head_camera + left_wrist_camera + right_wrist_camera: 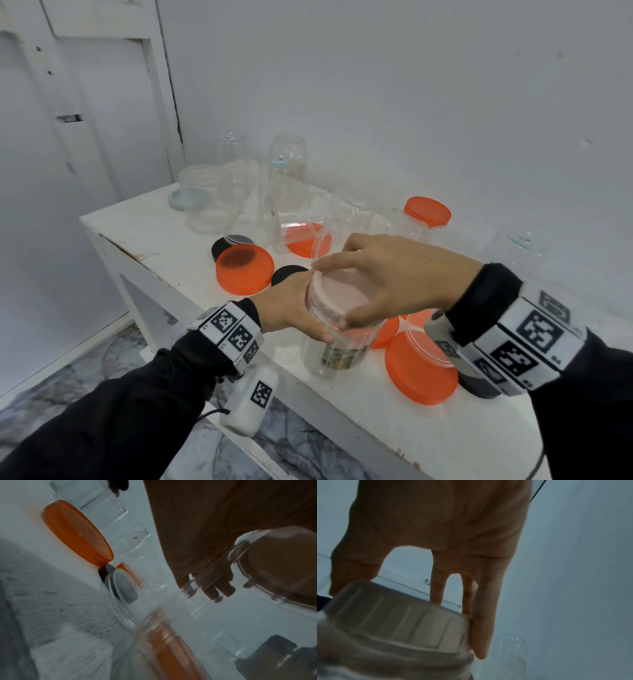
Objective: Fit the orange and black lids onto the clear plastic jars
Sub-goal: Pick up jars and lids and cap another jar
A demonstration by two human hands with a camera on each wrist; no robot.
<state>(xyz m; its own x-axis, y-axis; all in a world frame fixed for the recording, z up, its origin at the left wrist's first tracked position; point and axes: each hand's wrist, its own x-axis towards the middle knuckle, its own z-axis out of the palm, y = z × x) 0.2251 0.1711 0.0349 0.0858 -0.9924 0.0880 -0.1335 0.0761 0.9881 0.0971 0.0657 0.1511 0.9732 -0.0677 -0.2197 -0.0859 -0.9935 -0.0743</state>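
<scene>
A clear plastic jar (pixel 337 353) stands near the front edge of the white table (pixel 144 219). My left hand (pixel 301 308) grips its upper wall from the left, thumb on the near side. My right hand (pixel 332 293) comes from above and curls its thumb and fingers round a pale translucent ribbed lid (pixel 342 286) that sits on the jar's mouth. In the right wrist view, my fingers (pixel 481 628) lie against the lid (pixel 399 622) rim. In the left wrist view, the jar (pixel 205 615) fills the lower right.
Loose orange lids lie left (pixel 245 269) and right (pixel 421 365) of the jar, and another (pixel 427 210) is at the back. Two black lids (pixel 287 272) (pixel 222 246) lie on the left. Several clear jars (pixel 205 198) crowd the back, one lying on its side (pixel 298 222).
</scene>
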